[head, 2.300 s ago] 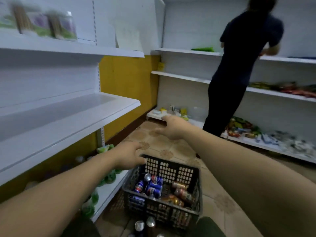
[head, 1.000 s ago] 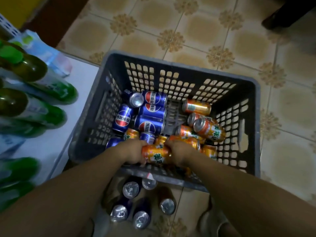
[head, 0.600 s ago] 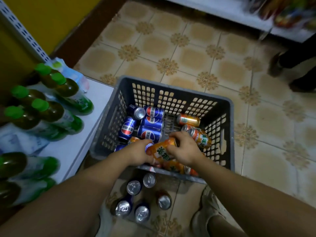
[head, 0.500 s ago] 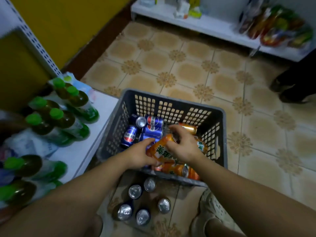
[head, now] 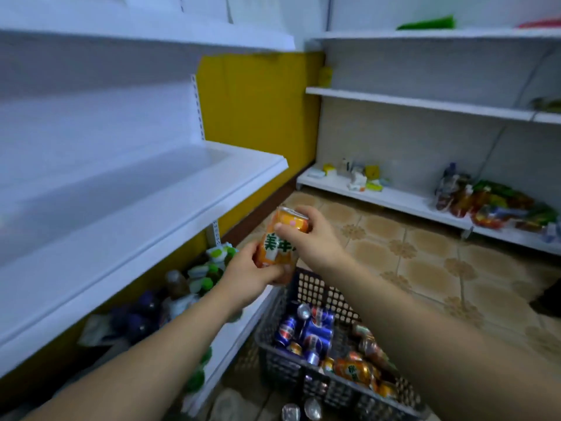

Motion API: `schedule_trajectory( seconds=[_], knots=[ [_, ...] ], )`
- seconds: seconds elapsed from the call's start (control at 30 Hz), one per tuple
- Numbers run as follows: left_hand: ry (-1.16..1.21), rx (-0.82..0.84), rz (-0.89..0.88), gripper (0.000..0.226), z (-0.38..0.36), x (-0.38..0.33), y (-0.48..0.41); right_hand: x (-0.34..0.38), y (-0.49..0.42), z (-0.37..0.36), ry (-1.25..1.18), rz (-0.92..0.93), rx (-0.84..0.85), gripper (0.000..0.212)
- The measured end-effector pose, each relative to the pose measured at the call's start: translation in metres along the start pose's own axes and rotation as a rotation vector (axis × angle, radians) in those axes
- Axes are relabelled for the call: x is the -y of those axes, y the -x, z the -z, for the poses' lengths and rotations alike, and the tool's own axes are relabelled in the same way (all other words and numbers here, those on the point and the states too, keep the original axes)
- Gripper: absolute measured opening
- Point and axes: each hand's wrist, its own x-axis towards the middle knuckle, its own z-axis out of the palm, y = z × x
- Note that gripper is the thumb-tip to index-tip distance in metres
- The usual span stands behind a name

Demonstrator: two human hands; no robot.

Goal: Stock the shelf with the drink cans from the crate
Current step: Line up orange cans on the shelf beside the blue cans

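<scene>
A long white shelf (head: 136, 214) fills the left side, its top bare, with another board above it. Across the tiled floor (head: 425, 268) stands a second run of white shelving (head: 409, 101); its lowest board carries bright packets (head: 491, 205) and a few small boxes. A yellow wall (head: 258, 117) shows in the corner between the two units.

Below the long shelf, on the bottom board (head: 233, 338), lie green-capped bottles (head: 206, 278) – blurred, so their labels cannot be read. Just beside that board a dark plastic crate (head: 318, 293) sits on the floor, holding blue cans (head: 312, 329) on its left side and orange ones (head: 352, 370) on its right, all lying loose. A few more cans (head: 312, 408) stand upright on the floor against the crate's near wall.

Both bare forearms reach forward over the crate. The left hand (head: 252, 275) grips the lower half of an orange can (head: 279, 241), fingers curled round it. The right hand (head: 312, 238) pinches the same can near its top rim, thumb on the near side. The can is held in the air, nearly upright – above the crate's far left corner and near the long shelf's front edge, not resting on it.
</scene>
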Motion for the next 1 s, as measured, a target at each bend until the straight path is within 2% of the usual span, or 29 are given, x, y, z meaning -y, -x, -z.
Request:
schedule_trajectory(
  seconds=[0.1, 0.2, 0.27, 0.4, 0.53, 0.7, 0.9, 1.0],
  knots=[
    [-0.037, -0.089, -0.022, 0.045, 0.038, -0.024, 0.046, 0.055, 0.024, -0.024, 0.043, 0.078, 0.106, 0.053],
    [-0.069, -0.17, -0.017, 0.054, 0.078, -0.04, 0.093, 0.098, 0.048, -0.055, 0.06, 0.161, 0.161, 0.063],
    [-0.127, -0.234, -0.018, 0.052, 0.103, -0.047, 0.125, 0.122, 0.064, -0.077, 0.067, 0.23, 0.208, 0.06],
    [-0.207, -0.331, -0.007, 0.056, 0.147, -0.055, 0.176, 0.154, 0.093, -0.119, 0.049, 0.337, 0.342, 0.045],
    [-0.272, -0.385, 0.048, 0.056, 0.187, -0.052, 0.22, 0.174, 0.116, -0.162, 0.036, 0.384, 0.472, 0.049],
    [-0.541, -0.502, 0.265, 0.071, 0.241, -0.02, 0.267, 0.183, 0.134, -0.224, 0.031, 0.367, 0.61, 0.054],
    [-1.005, -0.576, 0.593, 0.069, 0.297, 0.026, 0.326, 0.173, 0.146, -0.297, 0.073, 0.351, 0.716, 0.06],
    [-1.014, -0.592, 0.745, 0.076, 0.318, 0.039, 0.339, 0.169, 0.148, -0.323, 0.089, 0.389, 0.736, 0.065]
  ],
)
